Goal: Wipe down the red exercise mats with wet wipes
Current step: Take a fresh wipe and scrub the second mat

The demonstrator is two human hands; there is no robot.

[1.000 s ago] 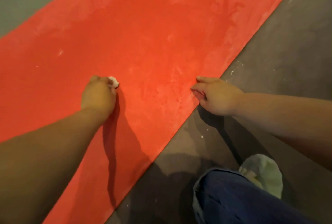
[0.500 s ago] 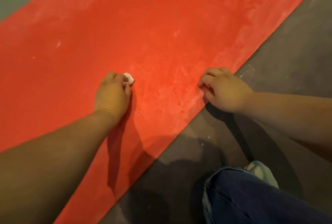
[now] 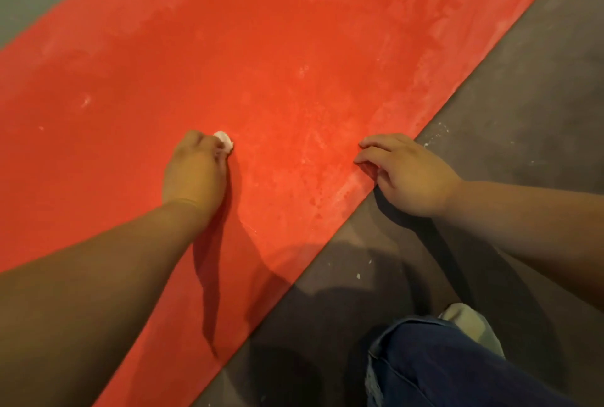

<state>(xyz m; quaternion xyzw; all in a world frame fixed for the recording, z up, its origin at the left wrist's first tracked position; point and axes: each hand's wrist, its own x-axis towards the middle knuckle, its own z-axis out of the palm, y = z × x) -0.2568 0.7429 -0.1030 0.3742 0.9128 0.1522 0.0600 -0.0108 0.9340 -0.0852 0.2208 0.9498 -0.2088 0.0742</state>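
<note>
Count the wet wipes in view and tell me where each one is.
1: a balled white wipe gripped by the left hand, against the red mat near its middle. Another could be hidden under the right hand.

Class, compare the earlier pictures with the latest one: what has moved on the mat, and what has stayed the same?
The left hand slid the wipe a little to the right across the red mat, closer to the right hand. Nothing was picked up or let go. The left hand still grips the wipe; the right hand still rests on the mat's near edge.
</note>
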